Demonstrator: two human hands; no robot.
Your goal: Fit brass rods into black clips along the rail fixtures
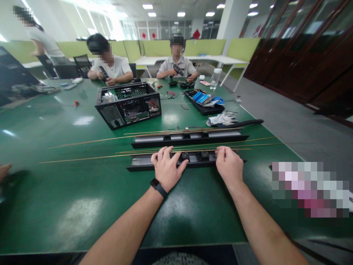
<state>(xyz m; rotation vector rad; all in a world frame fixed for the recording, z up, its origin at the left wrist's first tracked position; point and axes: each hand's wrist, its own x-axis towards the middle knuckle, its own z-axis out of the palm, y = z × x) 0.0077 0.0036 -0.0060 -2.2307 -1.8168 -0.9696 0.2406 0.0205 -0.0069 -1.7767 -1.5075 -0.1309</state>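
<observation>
My left hand (168,167), wearing a dark watch, rests with fingers spread over the nearer black rail (143,168), a long channel with a silvery bed. Its thumb and index finger touch a black block (184,156) sitting in that channel. A second black block (204,156) sits farther right in the same channel. My right hand (229,165) is closed in a pinch at the right part of the rail, on what looks like a thin brass-coloured rod (242,149); the fingertips partly hide it. More long rods (82,159) lie along the rail's far side.
Behind lies a second black rail (193,140) with several blocks and rods. Farther back are an open computer case (128,106), a black tray (209,109) with blue items, and white gloves (222,119). Two people sit across the green table (116,206); another person's hand (4,171) shows at left.
</observation>
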